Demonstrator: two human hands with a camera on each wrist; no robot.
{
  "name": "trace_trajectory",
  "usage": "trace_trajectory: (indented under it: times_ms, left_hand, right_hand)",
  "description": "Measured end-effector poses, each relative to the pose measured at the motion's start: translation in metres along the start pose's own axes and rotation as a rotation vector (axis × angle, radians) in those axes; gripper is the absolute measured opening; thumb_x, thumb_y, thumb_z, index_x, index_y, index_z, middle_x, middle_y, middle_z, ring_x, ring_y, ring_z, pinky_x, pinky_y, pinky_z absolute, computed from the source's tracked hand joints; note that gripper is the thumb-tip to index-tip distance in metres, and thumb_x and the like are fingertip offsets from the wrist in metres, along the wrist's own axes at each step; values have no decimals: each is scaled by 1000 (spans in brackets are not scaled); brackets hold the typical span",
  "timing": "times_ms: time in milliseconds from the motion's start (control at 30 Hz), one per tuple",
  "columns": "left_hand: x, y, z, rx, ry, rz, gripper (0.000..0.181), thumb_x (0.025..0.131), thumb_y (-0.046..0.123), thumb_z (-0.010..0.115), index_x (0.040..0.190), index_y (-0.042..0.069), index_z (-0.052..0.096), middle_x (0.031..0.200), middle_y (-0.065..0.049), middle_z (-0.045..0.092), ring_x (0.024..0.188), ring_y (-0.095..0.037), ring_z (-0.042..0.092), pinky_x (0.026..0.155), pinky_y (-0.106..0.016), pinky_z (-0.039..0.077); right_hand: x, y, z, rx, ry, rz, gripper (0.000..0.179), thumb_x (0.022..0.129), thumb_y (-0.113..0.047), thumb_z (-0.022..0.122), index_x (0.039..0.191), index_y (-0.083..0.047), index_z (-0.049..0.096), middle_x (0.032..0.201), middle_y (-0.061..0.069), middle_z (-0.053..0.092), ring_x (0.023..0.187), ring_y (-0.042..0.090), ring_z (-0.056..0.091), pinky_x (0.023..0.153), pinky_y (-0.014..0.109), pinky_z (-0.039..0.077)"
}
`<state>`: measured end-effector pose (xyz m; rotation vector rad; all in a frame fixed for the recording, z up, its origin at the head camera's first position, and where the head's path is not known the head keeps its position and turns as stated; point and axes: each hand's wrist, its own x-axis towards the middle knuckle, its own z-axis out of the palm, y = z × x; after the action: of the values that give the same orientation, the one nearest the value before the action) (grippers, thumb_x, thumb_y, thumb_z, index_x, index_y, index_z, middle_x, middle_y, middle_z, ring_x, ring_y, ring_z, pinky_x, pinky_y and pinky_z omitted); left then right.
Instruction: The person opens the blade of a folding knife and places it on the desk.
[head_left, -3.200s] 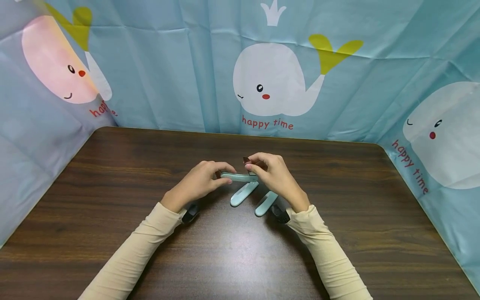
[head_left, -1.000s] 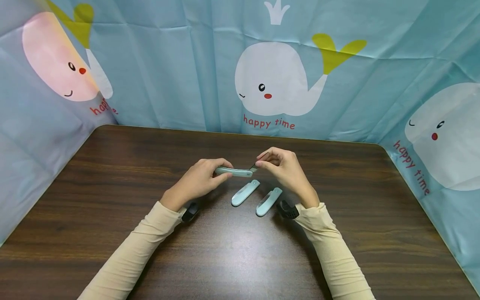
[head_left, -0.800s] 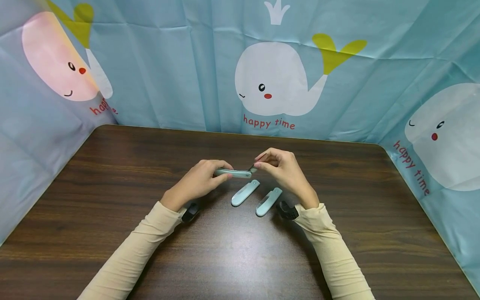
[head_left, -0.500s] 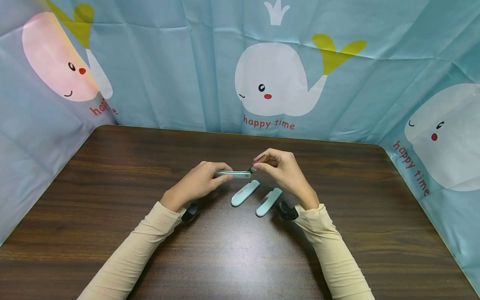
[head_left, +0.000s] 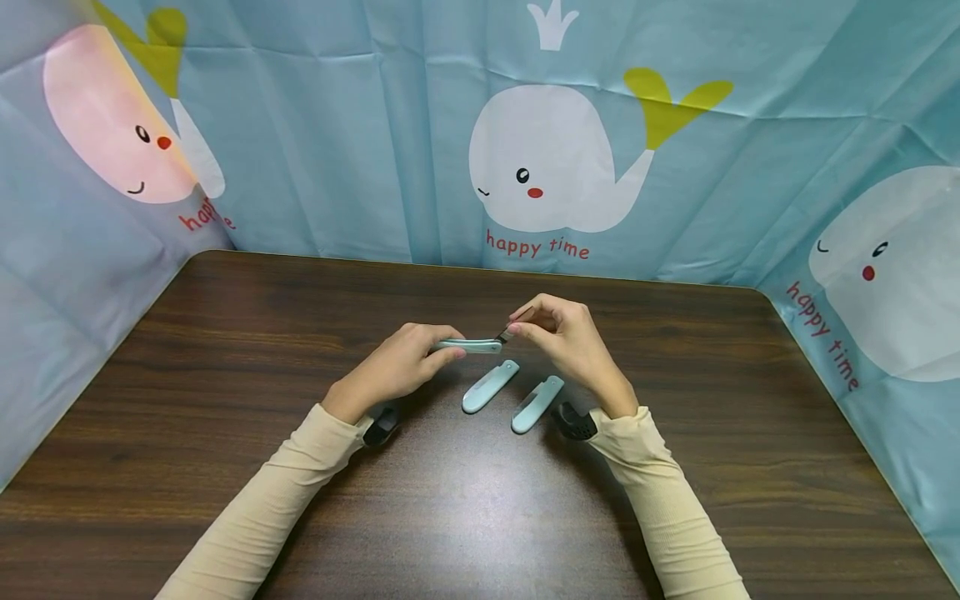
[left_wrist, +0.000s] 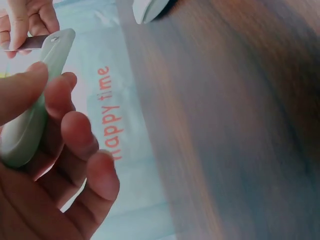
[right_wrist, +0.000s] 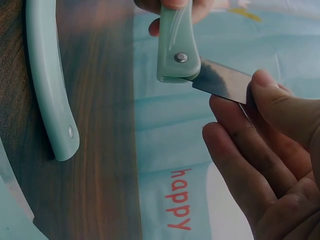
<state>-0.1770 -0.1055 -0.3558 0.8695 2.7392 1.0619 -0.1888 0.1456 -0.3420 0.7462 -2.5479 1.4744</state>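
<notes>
A folding knife [head_left: 477, 347] with a mint-green handle is held up over the table in the head view. My left hand [head_left: 402, 360] grips its handle, the thumb on one side and fingers on the other. The steel blade [right_wrist: 225, 82] is swung part-way out, at an angle to the handle by the rivet. My right hand [head_left: 566, 340] pinches the blade between thumb and fingers, covering its tip. Below the hands, two more mint-green folding knives lie folded on the table: one in the middle [head_left: 491, 387], the other at the right [head_left: 537, 405], near my right wrist.
The dark wood-grain table [head_left: 480, 517] spreads around both hands. A light-blue cloth [head_left: 337, 167] printed with whales hangs along its back and sides. Black wrist cameras [head_left: 382, 424] sit on both wrists.
Since the oldest frame, my right hand has moved right and the blade has swung outward from the handle. The right-hand folded knife now shows whole. In the last second little has moved.
</notes>
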Motion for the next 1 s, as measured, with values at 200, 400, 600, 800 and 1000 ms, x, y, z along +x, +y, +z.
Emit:
trace_trajectory:
  times_ms: [200,400,600,800,1000]
  left_hand:
    - [0,-1,0,-35,49,28,16,99,18,62,108,10,72,61,6,47,51,-6,37,52,-23,35]
    - [-1,-1,-2,-84,103,55,17,99,18,61,110,10,72,65,5,45,50,-4,32,53,-23,33]
    - [-1,0,-5,-133,166,41,18,100,19,60,110,10,71,65,0,50,47,-3,30,48,-22,29]
    - [-1,3,-6,-176,215,23,17,100,21,60,108,11,71,78,-10,64,52,-9,38,50,-24,33]
    - [-1,5,-8,-235,239,4,18,100,21,60,110,10,71,83,-12,68,72,-20,57,59,-26,40]
  right_hand:
    - [2,2,-2,26,27,29,8,88,-11,75,94,-5,72,92,11,76,70,5,68,61,19,48]
    - [3,7,-8,99,48,42,12,90,-9,73,98,-1,71,90,18,74,77,17,73,67,23,54]
    - [3,10,-11,217,54,40,11,92,-4,69,99,3,66,85,18,75,76,13,74,76,26,57]
    - [3,12,-10,321,55,52,11,93,-2,66,101,6,62,83,-10,74,76,8,73,79,30,59]
    - [3,11,-10,432,56,52,5,94,4,63,98,2,60,86,-11,75,76,13,74,78,32,60]
